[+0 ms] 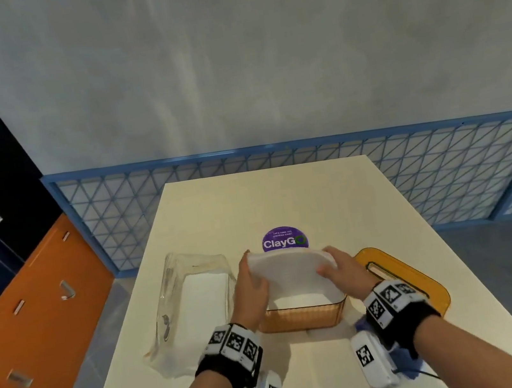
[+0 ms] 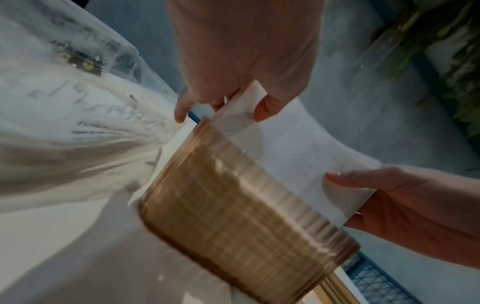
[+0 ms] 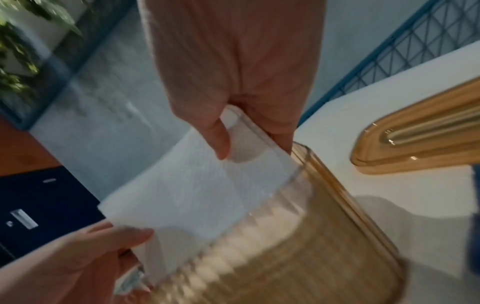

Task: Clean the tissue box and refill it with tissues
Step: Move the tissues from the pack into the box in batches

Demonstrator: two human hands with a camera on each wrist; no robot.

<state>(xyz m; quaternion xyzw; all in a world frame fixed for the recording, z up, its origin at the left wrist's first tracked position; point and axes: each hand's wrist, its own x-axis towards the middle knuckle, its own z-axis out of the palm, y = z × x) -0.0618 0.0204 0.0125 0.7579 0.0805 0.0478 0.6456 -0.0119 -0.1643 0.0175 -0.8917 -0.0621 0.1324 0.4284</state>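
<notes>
An amber ribbed tissue box [image 1: 303,318] stands open on the cream table [image 1: 282,199], also seen as the tissue box [image 2: 233,209] and tissue box [image 3: 298,246]. A white stack of tissues [image 1: 290,272] is bowed upward over its opening, its lower part inside the box. My left hand [image 1: 251,283] grips the stack's left end, thumb on top. My right hand [image 1: 339,264] grips the right end. The wrist views show the tissues [image 2: 298,148] pinched by the left hand [image 2: 241,100], and the tissues [image 3: 187,195] pinched by the right hand [image 3: 244,135].
The amber lid [image 1: 405,274] with a slot lies right of the box. A clear plastic tissue wrapper [image 1: 191,304] with white tissues lies to the left. A purple round sticker [image 1: 284,239] sits behind. A blue cloth [image 1: 404,358] lies under my right wrist. A blue mesh fence [image 1: 412,175] borders the table.
</notes>
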